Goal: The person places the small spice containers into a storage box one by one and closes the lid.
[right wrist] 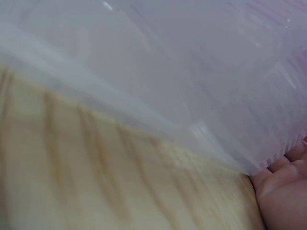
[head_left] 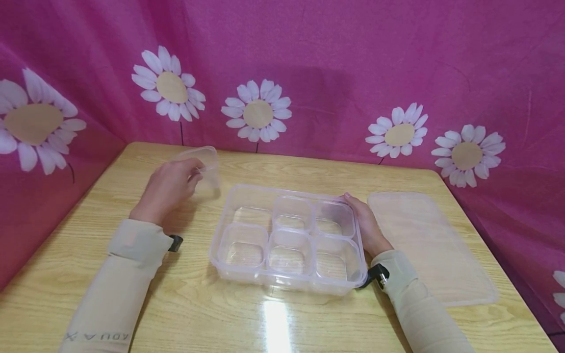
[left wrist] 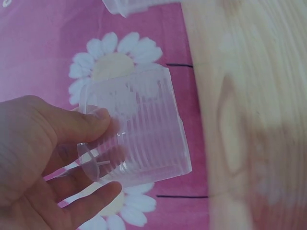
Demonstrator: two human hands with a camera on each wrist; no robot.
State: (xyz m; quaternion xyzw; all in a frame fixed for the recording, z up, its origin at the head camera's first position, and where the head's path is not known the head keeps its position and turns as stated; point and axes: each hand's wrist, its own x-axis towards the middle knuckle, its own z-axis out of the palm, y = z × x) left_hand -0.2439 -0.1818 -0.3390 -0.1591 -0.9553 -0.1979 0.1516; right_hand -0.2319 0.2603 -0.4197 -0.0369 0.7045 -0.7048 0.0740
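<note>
My left hand pinches a small clear plastic container above the back left of the table. In the left wrist view, thumb and fingers grip one end of this ribbed container. A large clear rectangular box sits mid-table with several small square containers inside it. At the box's back left corner, its bare floor shows. My right hand holds the box's right side, thumb at the rim. The right wrist view shows the box wall up close, with the hand partly visible beside it.
A flat translucent lid lies on the table to the right, behind the right forearm. Pink cloth with white flowers hangs along the back and sides of the table.
</note>
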